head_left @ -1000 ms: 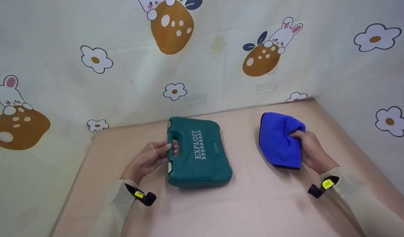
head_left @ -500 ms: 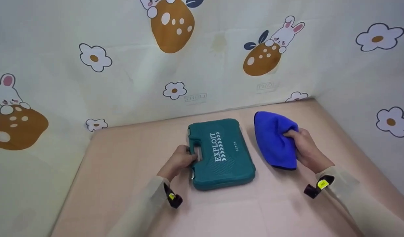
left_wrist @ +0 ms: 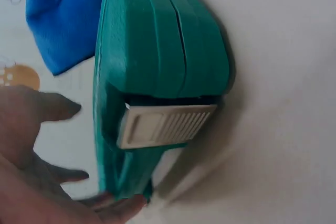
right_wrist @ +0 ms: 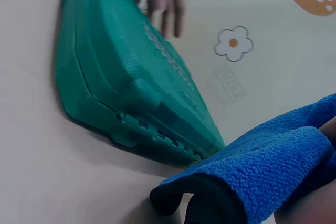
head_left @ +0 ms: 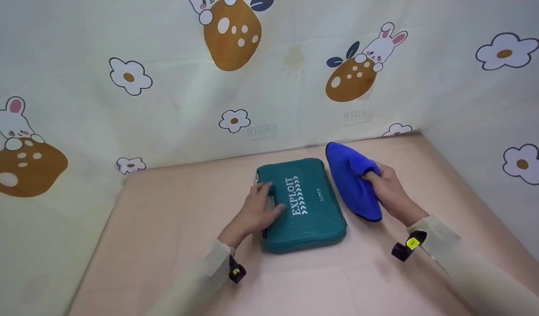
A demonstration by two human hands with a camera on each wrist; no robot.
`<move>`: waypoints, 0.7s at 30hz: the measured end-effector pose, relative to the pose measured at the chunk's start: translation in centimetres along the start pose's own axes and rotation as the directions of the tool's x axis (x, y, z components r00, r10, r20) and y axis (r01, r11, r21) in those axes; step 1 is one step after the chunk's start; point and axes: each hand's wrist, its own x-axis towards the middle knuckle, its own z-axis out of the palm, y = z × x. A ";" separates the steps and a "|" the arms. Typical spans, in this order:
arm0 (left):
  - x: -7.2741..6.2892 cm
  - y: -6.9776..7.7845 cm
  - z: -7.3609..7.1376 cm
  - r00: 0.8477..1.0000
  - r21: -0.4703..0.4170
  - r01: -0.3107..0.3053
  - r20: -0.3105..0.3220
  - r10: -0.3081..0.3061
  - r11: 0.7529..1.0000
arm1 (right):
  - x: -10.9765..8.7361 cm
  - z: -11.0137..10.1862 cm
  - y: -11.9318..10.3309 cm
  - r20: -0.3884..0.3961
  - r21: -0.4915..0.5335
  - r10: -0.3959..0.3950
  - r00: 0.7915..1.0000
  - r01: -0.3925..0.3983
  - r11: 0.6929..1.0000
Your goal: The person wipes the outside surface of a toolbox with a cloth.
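Setting: seemed a screened-off recording spot; home or studio could not be told.
Sheeting: pale and creased, it walled three visible sides.
Prints: rabbits, brown strawberries and white flowers dotted it.
Tabletop: plain pinkish beige, it met the sheeting.
Wrist cameras: one was strapped at each cuff.

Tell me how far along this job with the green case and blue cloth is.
Done, it seems: the green case lies closed on the table. In hand: the right grip holds the blue cloth beside it, while the left grip, fingers spread, is at the case's handle side. Remaining: the cloth isn't over the case, so any wiping is probably yet to come.
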 end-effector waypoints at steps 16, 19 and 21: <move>-1.3 0.4 2.4 0.964 0.342 -0.223 0.217 0.154 0.913 | 1.1 4.3 1.7 0.401 -0.446 -0.169 0.900 0.353 0.822; -1.7 -0.2 2.3 0.966 0.336 -0.215 0.210 0.149 0.917 | 1.0 4.4 1.8 0.416 -0.501 -0.144 0.898 0.358 0.788; -1.9 -0.6 2.3 0.970 0.326 -0.202 0.200 0.142 0.923 | 1.1 4.6 1.8 0.430 -0.528 -0.133 0.893 0.368 0.766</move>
